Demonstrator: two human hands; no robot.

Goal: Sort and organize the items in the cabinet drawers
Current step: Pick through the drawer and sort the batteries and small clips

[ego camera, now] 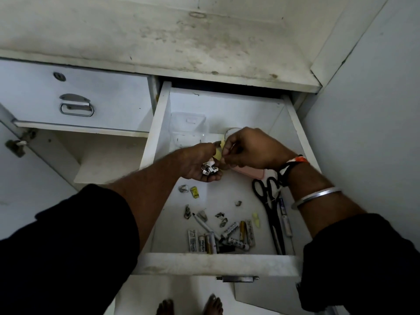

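Note:
A white drawer [218,261] stands pulled out on the right side of the cabinet. Over its middle, my left hand [200,161] is cupped palm up around several crumpled scraps [210,168]. My right hand [247,151] meets it from the right, fingertips pinched on a small scrap at the left palm's edge. Loose batteries [229,237] and a pen [205,226] lie near the drawer's front. Black scissors [270,208] lie along the right side, beside another pen [285,220]. More crumpled scraps [184,188] are scattered on the drawer floor.
A clear plastic box [188,128] and a glass [229,133] stand at the drawer's back. A pink item [250,172] shows under my right hand. A closed drawer [75,101] with a metal handle is to the left, above an open shelf. A wall borders the right.

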